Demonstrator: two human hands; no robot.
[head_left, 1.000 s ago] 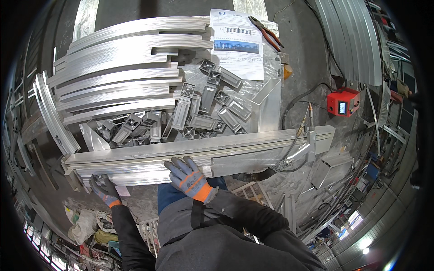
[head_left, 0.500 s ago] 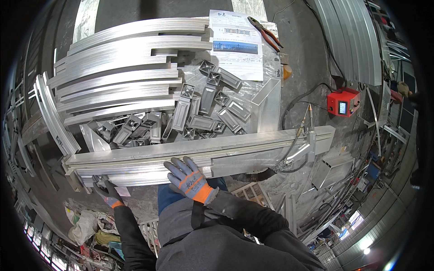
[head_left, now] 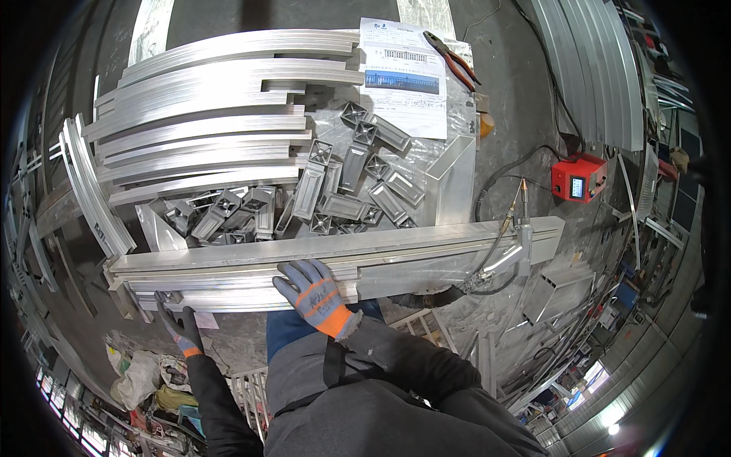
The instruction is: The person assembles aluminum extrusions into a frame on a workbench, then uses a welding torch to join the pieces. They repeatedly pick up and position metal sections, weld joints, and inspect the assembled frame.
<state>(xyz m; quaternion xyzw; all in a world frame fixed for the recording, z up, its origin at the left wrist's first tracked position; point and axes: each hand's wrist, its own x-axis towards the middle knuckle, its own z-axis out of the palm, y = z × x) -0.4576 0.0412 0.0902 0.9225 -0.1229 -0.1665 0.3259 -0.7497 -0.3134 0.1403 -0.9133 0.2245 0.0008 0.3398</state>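
Observation:
Long silvery aluminium profiles (head_left: 221, 292) lie side by side along a raised metal ledge (head_left: 327, 241) at the near side of the bench. My right hand (head_left: 316, 295), in a grey and orange work glove, rests on them near their right end, fingers stretched out. At their left end, my gloved left hand (head_left: 180, 326) reaches up with finger and thumb apart. Close to its fingertips is a small metal piece (head_left: 172, 296) on the profiles; whether the fingers touch it is unclear.
Beyond the ledge lie several short metal post pieces (head_left: 311, 190), stacked profiles (head_left: 198, 87), a printed sheet (head_left: 403, 107) and pliers (head_left: 453, 61). A torch-like tool (head_left: 524, 221) stands at the right end. Farther right sits a red box with a screen (head_left: 579, 179).
My left finger and thumb have spread apart beside the small metal piece, and the hand has shifted slightly. My right hand has slid a little left along the profiles.

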